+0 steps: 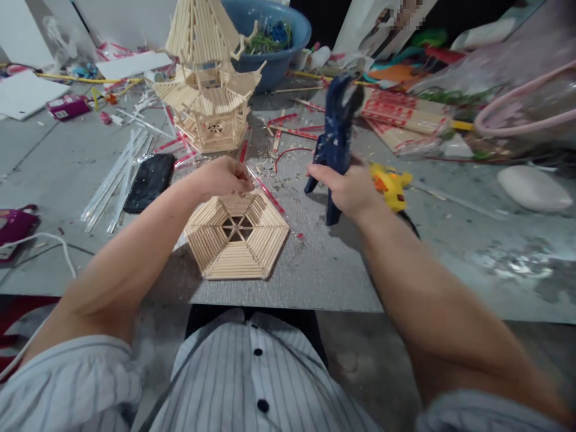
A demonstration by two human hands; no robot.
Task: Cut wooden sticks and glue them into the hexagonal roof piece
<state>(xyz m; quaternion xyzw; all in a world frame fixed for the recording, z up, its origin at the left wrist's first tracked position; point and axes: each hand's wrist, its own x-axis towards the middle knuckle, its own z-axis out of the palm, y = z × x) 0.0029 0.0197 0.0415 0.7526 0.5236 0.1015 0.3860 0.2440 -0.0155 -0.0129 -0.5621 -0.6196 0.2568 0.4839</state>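
Observation:
A hexagonal frame of pale wooden sticks (229, 261) lies on the table in front of me, with spokes crossing its middle opening. My left hand (231, 177) is at its far edge, fingers curled together; whatever they may pinch is too small or hidden to make out. In my right hand (355, 189), to the right of the frame, is a dark blue hand cutter (337, 120), held upright with its jaws pointing away from me. Behind my left hand stands a tiered pavilion model (211, 90) of similar sticks.
Left of the frame are a black phone (149, 183) and clear glue sticks (114, 177). A yellow glue gun (391, 185) sits beyond my right wrist. Red-marked packets of sticks (405, 117), a blue basin (274, 66) and a white stone-like lump (534, 187) stand farther off. Scraps litter the table.

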